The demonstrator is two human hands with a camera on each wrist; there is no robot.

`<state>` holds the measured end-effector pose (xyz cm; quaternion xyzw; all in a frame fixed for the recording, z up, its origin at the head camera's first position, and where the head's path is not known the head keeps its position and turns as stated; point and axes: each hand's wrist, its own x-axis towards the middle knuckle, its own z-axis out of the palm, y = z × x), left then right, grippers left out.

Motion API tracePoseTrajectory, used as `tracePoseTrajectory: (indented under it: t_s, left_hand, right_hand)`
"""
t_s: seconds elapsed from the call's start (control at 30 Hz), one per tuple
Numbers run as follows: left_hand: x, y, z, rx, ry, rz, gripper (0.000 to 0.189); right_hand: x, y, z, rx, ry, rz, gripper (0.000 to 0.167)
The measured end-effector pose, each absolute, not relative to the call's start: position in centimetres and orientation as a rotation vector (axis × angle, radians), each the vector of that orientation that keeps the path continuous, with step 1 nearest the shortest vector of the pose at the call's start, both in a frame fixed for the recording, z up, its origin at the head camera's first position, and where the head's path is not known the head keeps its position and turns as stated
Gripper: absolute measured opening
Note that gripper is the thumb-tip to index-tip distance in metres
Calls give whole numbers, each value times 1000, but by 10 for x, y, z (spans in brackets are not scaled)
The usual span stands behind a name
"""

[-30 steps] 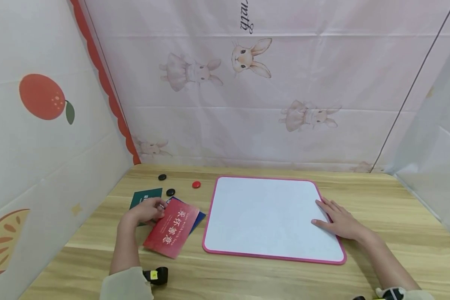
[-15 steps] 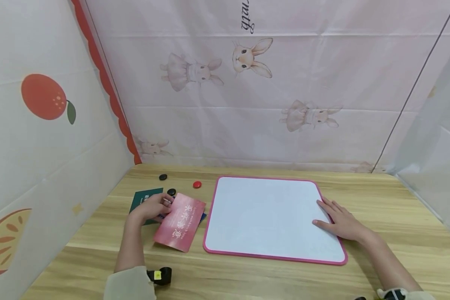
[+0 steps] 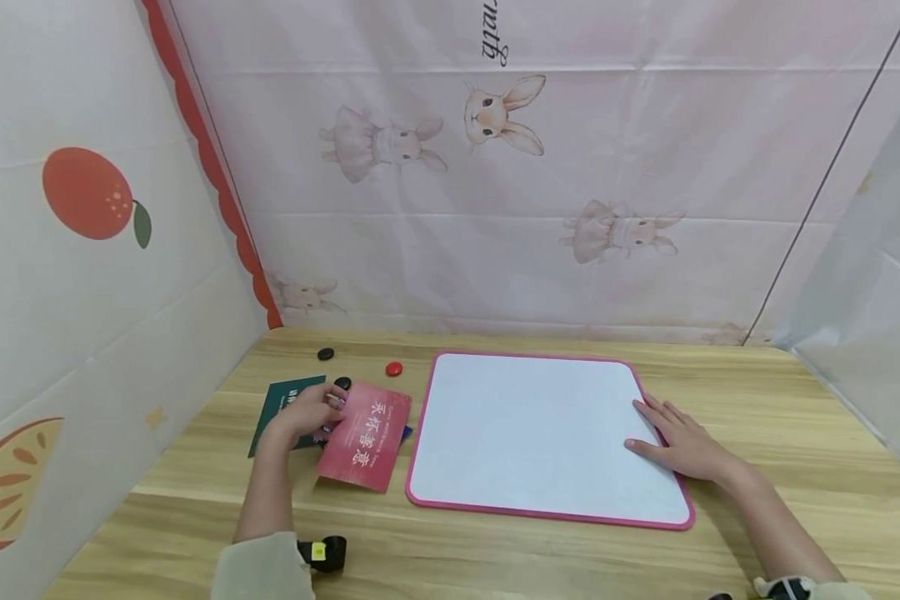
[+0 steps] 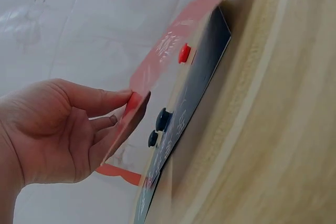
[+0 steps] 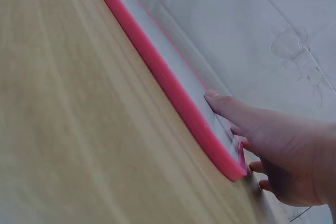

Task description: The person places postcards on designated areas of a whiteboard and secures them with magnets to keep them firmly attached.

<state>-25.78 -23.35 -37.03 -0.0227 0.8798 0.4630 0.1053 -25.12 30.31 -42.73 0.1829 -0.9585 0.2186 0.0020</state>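
My left hand (image 3: 305, 414) pinches a red card (image 3: 367, 437) with pale printed characters by its left edge. In the left wrist view, the thumb lies on one face of the red card (image 4: 165, 45) and the fingers are behind it, with the card lifted and tilted over a dark card (image 4: 202, 77). A dark green card (image 3: 276, 406) lies partly under the left hand in the head view. Only a corner of a blue card (image 3: 407, 433) shows beyond the red one. My right hand (image 3: 682, 446) rests spread on the right edge of a pink-framed whiteboard (image 3: 532, 433), thumb on its white face.
Behind the cards lie two black round magnet-like pieces (image 3: 326, 354) and a red one (image 3: 393, 368). The wooden table (image 3: 495, 554) meets a printed rabbit curtain (image 3: 420, 275) at the back and a fruit-printed sheet (image 3: 105, 333) at the left.
My left hand has carried the red card right and slightly away from me, so it hides more of the blue card. The green card has shifted slightly nearer. My right hand stays on the whiteboard.
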Motion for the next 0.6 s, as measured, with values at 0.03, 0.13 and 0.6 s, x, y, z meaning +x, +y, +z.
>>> tracePoseTrajectory:
  t_s: [0.03,0.13,0.6]
  left_hand:
    - [-259,-233,-371,-76,2592,1369,29]
    - [-261,-232,-372,-119,2581,1409,29]
    - [-264,-230,-375,-168,2570,1468,30]
  right_hand:
    - [-251,303,-427,575,-3008,685,79]
    - [-250,302,-425,573,-3007,688,79]
    - [-252,305,-430,571,-3007,680,80]
